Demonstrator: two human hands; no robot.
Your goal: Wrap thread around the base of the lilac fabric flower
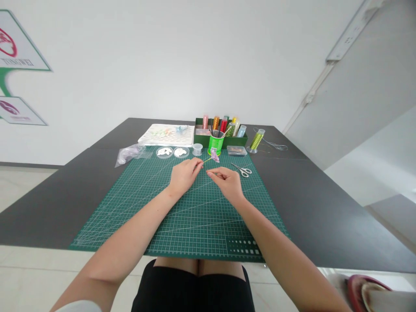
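Closest are the person's black shorts [191,288], at six o'clock. Next comes a green mat [182,238] with thin white lines, flat on a dark table [328,208]. Both bare arms reach over it.

The left hand [186,174] has its thumb and finger shut tight on a thin green stem [207,160]. The stem points to two o'clock from that hand, with a small purple flower [215,155] at its end. The flower is up above the mat, at eleven o'clock from the right hand [228,182]. The right thumb and finger are almost pinched together; it is too small to tell if they hold anything.

White scissors [243,170] lie at two o'clock from the right hand, blades a bit apart.

From the flower, two round dishes [181,152] with white bits sit at nine o'clock, and a plastic bag [128,154] lies farther that way. A little clear tub [197,150] is at ten o'clock. A flat clear box [237,151] is at three o'clock.

At twelve o'clock, a bright green can [216,144] holds sticks. A shiny yellow-green spool [257,140] stands at two o'clock. Behind the can, a dark green box [202,140] holds colored spools. White sheets [159,137] lie at ten o'clock. The white wall [182,60] is last.
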